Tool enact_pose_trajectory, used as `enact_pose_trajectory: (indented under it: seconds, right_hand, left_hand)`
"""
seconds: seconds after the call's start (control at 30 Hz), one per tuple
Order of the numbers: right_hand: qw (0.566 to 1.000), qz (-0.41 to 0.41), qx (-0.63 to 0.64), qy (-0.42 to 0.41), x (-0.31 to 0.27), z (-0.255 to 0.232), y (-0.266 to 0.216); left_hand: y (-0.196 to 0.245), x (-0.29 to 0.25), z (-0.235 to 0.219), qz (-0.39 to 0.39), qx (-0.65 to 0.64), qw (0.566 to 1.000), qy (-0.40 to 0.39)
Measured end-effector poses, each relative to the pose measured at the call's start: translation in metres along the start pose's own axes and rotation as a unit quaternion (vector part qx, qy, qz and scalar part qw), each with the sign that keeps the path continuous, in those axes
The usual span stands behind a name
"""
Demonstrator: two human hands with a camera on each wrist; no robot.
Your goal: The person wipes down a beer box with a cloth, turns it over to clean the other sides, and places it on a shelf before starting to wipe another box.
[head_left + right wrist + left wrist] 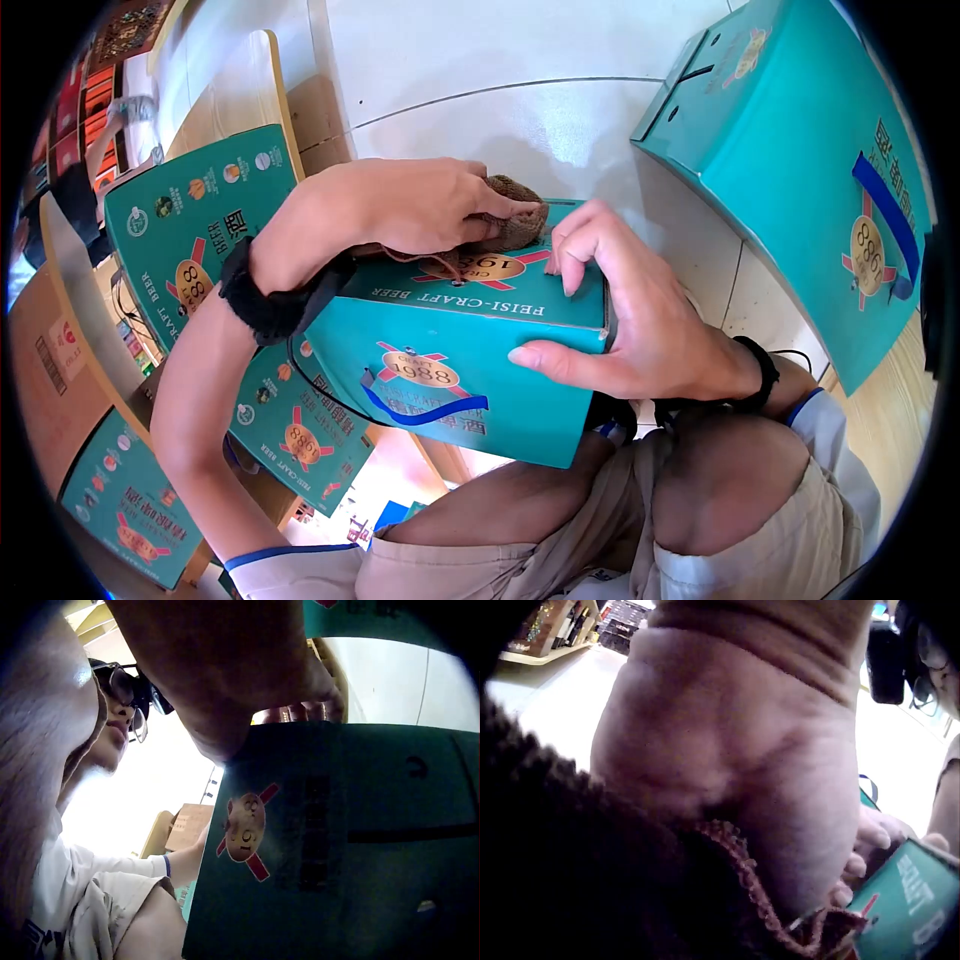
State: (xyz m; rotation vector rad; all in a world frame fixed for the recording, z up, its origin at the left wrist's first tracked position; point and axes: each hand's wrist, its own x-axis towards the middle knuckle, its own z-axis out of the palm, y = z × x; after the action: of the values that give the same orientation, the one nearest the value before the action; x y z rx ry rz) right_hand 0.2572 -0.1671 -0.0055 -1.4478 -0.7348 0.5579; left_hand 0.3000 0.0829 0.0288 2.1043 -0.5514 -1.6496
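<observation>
The teal box [470, 340] rests on the person's lap, and the right hand [640, 320] steadies its near right corner with thumb and bent fingers around the edge. Farther on, the left hand [400, 205] presses a brown cloth [515, 225] flat on the top, fingers nearly straight. If the pressing becomes too strong, the box may tip off the knees, because only one corner is held.

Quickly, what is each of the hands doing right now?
Left hand: presses a brown cloth onto the teal box.
Right hand: grips that box's corner.
</observation>
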Motion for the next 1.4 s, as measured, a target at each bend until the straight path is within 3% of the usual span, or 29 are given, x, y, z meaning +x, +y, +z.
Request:
enact_pose_trajectory:
  seconds: [0.33,0.47,0.53,0.87,0.93,1.1,1.4]
  right_hand:
    - [0.999,0.022,-0.009,-0.027,0.001,-0.005,-0.004]
    - [0.999,0.023,-0.006,-0.026,0.001,-0.005,-0.004]
    - [0.999,0.024,-0.005,-0.029,0.001,-0.005,-0.004]
    - [0.999,0.018,-0.005,-0.028,0.003,-0.006,-0.005]
    - [0.999,0.02,-0.004,-0.027,0.002,-0.006,-0.006]
    - [0.999,0.017,-0.006,-0.027,0.003,-0.005,-0.005]
    - [1.0,0.011,0.015,-0.011,0.001,-0.001,-0.001]
  left_hand:
    - [-0.003,0.008,-0.011,-0.061,0.019,0.994,-0.091]
    - [-0.039,0.011,0.003,-0.067,-0.009,0.993,-0.094]
    - [-0.05,0.009,0.004,-0.121,-0.005,0.986,-0.115]
    - [-0.044,0.002,-0.006,-0.157,-0.011,0.981,-0.114]
    - [-0.039,-0.001,-0.012,-0.201,-0.02,0.969,-0.144]
    - [-0.077,-0.008,0.001,-0.212,0.0,0.969,-0.13]
    - [-0.087,-0.019,0.004,-0.275,-0.033,0.952,-0.132]
